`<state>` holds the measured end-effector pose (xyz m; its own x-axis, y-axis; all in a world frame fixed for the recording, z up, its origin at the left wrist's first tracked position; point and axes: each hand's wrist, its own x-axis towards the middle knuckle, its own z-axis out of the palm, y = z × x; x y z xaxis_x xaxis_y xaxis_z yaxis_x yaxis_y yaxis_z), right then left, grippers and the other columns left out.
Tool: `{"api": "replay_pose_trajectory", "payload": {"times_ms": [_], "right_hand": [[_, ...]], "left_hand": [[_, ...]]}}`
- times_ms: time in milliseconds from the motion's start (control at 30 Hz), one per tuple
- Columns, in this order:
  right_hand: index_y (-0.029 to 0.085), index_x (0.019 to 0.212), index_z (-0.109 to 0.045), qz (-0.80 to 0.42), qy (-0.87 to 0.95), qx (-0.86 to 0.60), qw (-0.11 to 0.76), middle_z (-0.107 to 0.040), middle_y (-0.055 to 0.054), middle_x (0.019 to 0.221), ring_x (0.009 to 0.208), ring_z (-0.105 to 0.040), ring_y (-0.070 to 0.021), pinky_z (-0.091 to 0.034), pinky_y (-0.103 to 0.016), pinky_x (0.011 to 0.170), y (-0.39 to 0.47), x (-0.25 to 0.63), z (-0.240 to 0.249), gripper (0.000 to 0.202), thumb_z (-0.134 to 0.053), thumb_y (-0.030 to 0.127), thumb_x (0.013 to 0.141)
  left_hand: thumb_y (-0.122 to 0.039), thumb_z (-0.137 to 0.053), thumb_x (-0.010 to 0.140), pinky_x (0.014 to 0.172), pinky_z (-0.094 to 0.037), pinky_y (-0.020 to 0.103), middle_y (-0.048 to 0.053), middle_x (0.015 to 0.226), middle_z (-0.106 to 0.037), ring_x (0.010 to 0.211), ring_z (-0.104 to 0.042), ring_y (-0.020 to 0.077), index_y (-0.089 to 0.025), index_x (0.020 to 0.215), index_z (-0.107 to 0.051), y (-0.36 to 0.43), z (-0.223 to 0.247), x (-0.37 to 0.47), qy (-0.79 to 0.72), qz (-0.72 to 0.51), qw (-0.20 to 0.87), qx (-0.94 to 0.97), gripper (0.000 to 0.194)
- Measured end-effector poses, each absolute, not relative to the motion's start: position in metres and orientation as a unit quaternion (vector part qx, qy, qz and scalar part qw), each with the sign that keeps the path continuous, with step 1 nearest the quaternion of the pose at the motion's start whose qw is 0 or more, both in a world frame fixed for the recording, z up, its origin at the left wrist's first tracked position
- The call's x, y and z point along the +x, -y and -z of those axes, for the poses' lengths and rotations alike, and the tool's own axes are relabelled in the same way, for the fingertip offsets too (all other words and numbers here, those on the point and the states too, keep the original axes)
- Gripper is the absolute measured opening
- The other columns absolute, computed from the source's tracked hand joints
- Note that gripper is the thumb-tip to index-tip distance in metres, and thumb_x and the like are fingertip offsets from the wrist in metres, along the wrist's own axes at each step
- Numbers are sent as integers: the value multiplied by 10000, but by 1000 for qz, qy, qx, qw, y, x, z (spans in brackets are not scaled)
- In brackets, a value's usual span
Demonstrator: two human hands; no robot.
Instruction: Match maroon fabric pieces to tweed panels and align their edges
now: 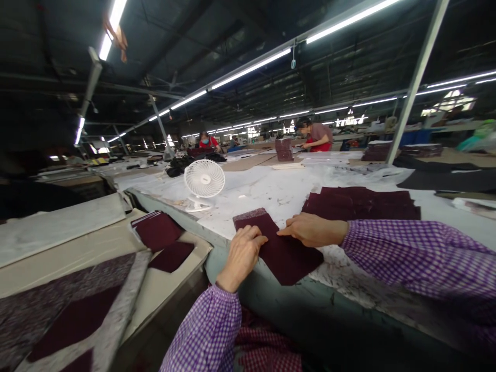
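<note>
A dark maroon fabric piece (289, 256) with a speckled strip at its far end lies across the table's front edge, its near corner jutting past it. My left hand (244, 250) rests on its left side, fingers bent and pressed together at the cloth; whether they pinch it is hard to make out. From the right, my right hand (306, 229) touches the upper right edge with its index finger pointing and the other fingers curled. Behind my right hand lies a stack of maroon fabric (360, 202).
A small white fan (204, 178) stands on the white-covered table (256, 186). At the left, maroon pieces (158, 230) and a speckled sheet (85, 284) lie on a beige surface (170, 289). Two people work at tables farther back, near a stacked pile (284, 150).
</note>
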<state>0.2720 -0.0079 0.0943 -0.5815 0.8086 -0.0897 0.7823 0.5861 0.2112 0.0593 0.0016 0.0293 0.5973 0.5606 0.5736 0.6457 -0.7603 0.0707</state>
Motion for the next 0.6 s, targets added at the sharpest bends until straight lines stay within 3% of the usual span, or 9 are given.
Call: {"api": "replay_pose_trajectory", "payload": {"times_ms": [133, 400, 600], "right_hand": [[297, 1374, -436, -85, -881, 429, 179, -642, -112, 936, 784, -605, -215, -402, -290, 642, 7, 257, -103, 579, -435, 121, 822], [270, 1407, -394, -87, -888, 408, 194, -661, -107, 857, 740, -602, -192, -365, -260, 599, 10, 250, -110, 614, -429, 100, 818], [256, 1409, -391, -96, -889, 399, 203, -667, -110, 846, 732, -600, -192, -363, -266, 601, 9, 248, -111, 644, -437, 73, 794]], "left_hand": [[-185, -407, 925, 740, -393, 325, 50, 873, -592, 837, -496, 186, -223, 983, -675, -1, -29, 58, 334, 298, 60, -892, 277], [-211, -583, 835, 756, -429, 304, 25, 804, -606, 830, -536, 177, -186, 854, -660, -7, -23, 36, 358, 405, -148, -828, 84], [-143, -542, 821, 764, -426, 315, 24, 796, -608, 840, -522, 182, -185, 795, -647, -2, -24, 40, 381, 407, -135, -819, 116]]}}
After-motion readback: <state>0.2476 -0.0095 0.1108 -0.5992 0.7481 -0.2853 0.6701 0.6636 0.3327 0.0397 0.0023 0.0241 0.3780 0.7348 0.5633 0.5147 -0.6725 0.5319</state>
